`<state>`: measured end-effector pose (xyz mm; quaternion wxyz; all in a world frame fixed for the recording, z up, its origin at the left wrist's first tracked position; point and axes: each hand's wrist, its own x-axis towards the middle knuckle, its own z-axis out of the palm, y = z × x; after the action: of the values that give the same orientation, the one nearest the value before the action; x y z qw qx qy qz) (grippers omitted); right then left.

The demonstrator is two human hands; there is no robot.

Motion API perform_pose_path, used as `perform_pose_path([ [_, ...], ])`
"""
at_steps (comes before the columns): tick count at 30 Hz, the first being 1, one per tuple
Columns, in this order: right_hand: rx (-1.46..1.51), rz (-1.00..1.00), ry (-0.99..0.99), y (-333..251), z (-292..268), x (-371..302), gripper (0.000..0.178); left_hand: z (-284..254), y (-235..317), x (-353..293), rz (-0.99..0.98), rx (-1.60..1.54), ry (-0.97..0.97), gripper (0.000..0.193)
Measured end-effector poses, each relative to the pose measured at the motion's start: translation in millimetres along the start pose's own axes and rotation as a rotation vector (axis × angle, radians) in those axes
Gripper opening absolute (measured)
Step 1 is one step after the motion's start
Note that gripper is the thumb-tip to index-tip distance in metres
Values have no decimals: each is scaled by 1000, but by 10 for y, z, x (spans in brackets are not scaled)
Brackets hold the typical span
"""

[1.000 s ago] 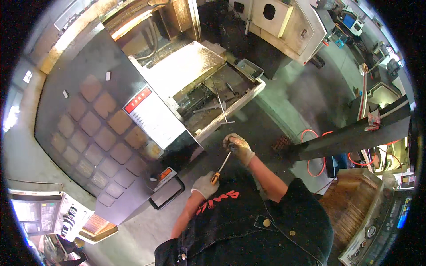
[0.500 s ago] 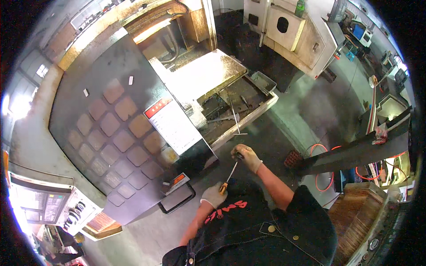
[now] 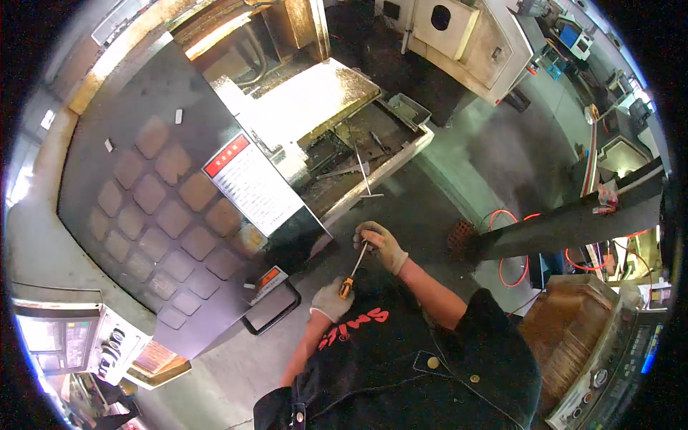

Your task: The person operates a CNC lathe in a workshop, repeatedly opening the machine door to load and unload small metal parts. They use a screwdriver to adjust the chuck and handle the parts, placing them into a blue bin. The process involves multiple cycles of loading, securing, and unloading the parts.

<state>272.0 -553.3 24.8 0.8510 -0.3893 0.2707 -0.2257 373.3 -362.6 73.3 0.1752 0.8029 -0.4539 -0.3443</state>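
Observation:
Both of my gloved hands are in front of my chest. My left hand (image 3: 331, 301) is closed around the orange and black handle of a screwdriver (image 3: 347, 287), whose thin metal shank slants up toward my right hand. My right hand (image 3: 384, 248) is closed at the far end of that shank, fingers curled in. A small dark part seems to sit within its grip, but the fingers mostly hide it, so its kind is unclear. Whether the screwdriver's tip touches this part cannot be made out.
A large grey machine door (image 3: 179, 201) with a placard (image 3: 252, 185) and black handle (image 3: 274, 312) stands left. Ahead, a T-shaped rod (image 3: 364, 172) leans on the machine's chip tray, near a grey bin (image 3: 410, 109). A dark beam (image 3: 559, 229) and orange hose (image 3: 502, 266) lie right.
The view has shifted, so the surroundings sit further left and higher. My right fingers now cover more of the dark part, which showed more plainly before. The screwdriver stays between both hands.

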Motion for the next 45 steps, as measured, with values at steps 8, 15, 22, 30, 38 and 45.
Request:
perform_pose_path([
  [8, 144, -118, -42, -138, -117, 27, 21, 32, 12, 5, 48, -18, -77, 39],
  [15, 64, -239, 34, -233, -460, 245, 21, 16, 62, -32, 4, 86, -116, 41],
  [22, 119, -38, -1, -215, -756, 338, 20, 0, 47, -55, -46, 86, -147, 42],
  [30, 216, 76, 52, -189, -677, 382, 21, 7, 14, -81, -61, 63, -124, 44],
  [38, 211, 83, -79, -250, -708, 450, 19, -43, 101, -66, -96, 51, -125, 42],
  [45, 91, 85, -103, -418, -643, 460, 25, -18, 143, -18, -157, 46, -148, 42],
])
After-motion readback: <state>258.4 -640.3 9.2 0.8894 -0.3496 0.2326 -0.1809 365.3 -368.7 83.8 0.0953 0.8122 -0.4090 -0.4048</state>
